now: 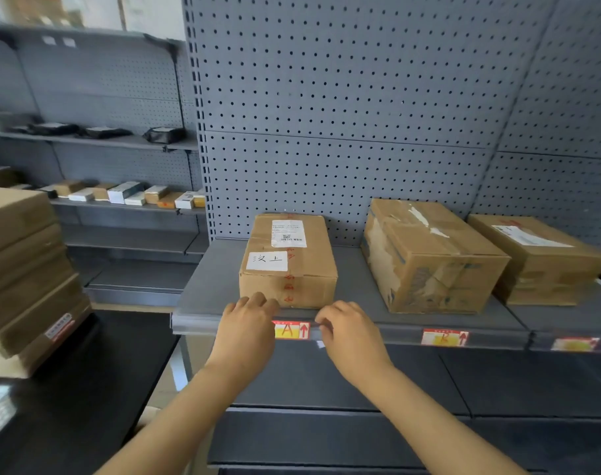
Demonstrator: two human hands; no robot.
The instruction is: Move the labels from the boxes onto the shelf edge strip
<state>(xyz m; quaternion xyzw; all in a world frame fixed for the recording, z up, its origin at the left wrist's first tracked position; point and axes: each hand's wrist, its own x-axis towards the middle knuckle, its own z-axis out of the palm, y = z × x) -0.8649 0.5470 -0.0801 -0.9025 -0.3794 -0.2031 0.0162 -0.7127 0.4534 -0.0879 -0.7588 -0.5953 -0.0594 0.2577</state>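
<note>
Three cardboard boxes stand on a grey shelf: a left box (292,258) with white stickers on top, a worn middle box (432,258) and a right box (539,258). Along the shelf edge strip (388,332) sit a red-and-yellow "A" label (292,330), a second label (444,337) and a blurred third label (575,344). My left hand (247,323) and my right hand (347,332) press on the strip at either end of the "A" label, fingers curled onto its ends. The left end of that label is hidden under my left hand.
A stack of flat cartons (24,279) sits on a dark table (86,389) at the left. Back-left shelves (127,205) hold several small boxes and dark bags. Grey pegboard (343,114) rises behind the boxes. A lower shelf (360,378) lies beneath the strip.
</note>
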